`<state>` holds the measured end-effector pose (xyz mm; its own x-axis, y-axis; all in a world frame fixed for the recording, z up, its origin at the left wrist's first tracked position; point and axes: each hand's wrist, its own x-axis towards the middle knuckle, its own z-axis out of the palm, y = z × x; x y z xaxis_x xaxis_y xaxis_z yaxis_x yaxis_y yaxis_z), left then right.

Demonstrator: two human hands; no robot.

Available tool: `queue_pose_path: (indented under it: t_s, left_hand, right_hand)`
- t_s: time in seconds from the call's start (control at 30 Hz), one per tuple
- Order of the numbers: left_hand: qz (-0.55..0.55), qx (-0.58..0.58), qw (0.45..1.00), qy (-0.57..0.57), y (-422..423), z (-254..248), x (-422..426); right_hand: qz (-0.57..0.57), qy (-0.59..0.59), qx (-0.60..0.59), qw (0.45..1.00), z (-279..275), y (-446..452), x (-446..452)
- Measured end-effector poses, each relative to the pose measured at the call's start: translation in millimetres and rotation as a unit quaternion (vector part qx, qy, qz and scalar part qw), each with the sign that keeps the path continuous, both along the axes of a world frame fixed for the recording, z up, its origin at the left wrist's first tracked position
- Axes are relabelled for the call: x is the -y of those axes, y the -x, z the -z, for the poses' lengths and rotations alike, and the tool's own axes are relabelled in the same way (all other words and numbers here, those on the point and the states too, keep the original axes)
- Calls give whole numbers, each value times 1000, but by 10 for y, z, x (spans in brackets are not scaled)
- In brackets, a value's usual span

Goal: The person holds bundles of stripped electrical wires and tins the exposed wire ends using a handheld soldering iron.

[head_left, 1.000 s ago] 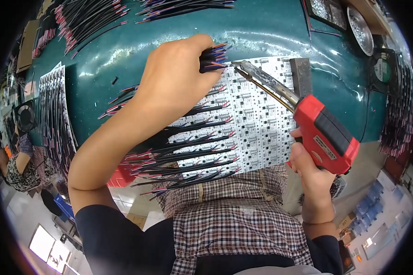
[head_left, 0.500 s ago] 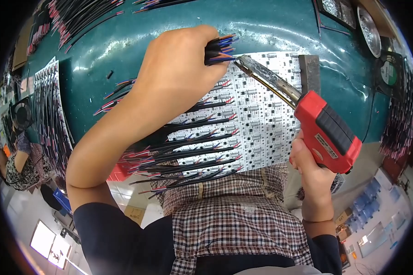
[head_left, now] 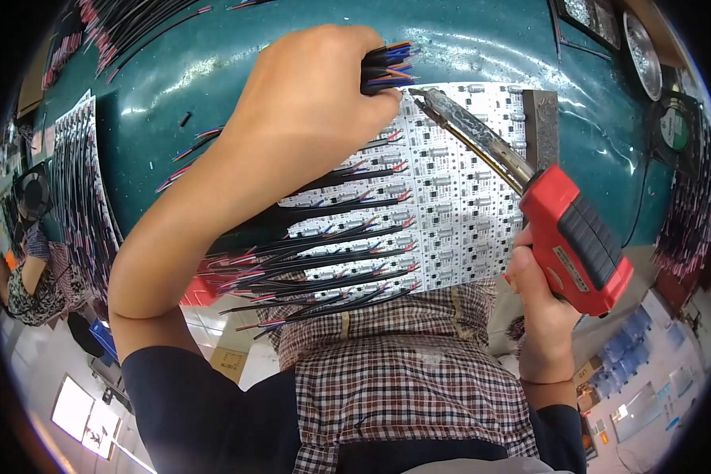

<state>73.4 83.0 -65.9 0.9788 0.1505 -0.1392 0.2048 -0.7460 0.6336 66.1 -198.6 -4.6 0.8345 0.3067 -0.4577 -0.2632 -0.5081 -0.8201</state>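
Note:
A bundle of black cables [head_left: 378,73] with orange and blue wire ends is gripped by my left hand [head_left: 320,91], above the upper edge of a white circuit board sheet [head_left: 458,193]. My right hand [head_left: 541,304] is wrapped round the handle of a red soldering gun [head_left: 578,241]. Its tip points up and left, close to the sheet's top edge by my left fingers. Several black cables with red and blue ends [head_left: 355,253] lie in rows over the sheet's left half. My left forearm hides part of them.
A dark metal bar [head_left: 542,130] rests on the sheet's right edge. More cable bundles [head_left: 126,28] lie at the back left, and a cable-covered sheet [head_left: 79,174] at the left. A metal dish [head_left: 642,55] and a solder spool [head_left: 675,126] are at the right. A co-worker [head_left: 31,276] is at far left.
My left hand and its bundle have moved up and slightly right. The soldering gun has shifted a little right and down in the view. The sheet appears slightly farther right and higher.

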Motion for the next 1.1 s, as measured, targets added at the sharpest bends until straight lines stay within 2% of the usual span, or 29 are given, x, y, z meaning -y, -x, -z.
queue_pose_path:
  t_s: [0.53, 0.63, 0.73, 0.83, 0.9, 0.97, 1.0, 1.03, 1.1]
  left_hand:
    - [-2, -3, 1000, 10, -28, 13, 4]
    - [-8, -19, 999, 26, -44, -42, 25]
    - [-13, -38, 998, 44, -56, -68, 18]
    - [3, -35, 998, 52, -55, -50, -9]
    - [16, -25, 998, 61, -55, -43, -22]
    - [-26, -43, 982, 183, -56, -41, -22]
    - [-26, -43, 982, 183, -90, -121, -33]
    - [-44, -113, 975, 188, -151, -270, -52]
    - [-17, -100, 987, 126, -99, -334, -45]
  right_hand:
    - [-60, 32, 44, 997, 48, 20, 31]
    - [-38, 41, 74, 996, 33, 41, 62]
    - [-24, 41, 43, 998, 4, 40, 85]
    - [32, 17, 120, 992, 77, 77, 8]
    - [46, 9, 110, 993, 78, 74, 9]
    - [59, -4, 108, 992, 83, 72, 19]
    - [62, -8, 108, 992, 86, 76, 29]
    - [66, -13, 109, 992, 89, 80, 38]
    - [69, -9, 120, 990, 73, 87, 59]
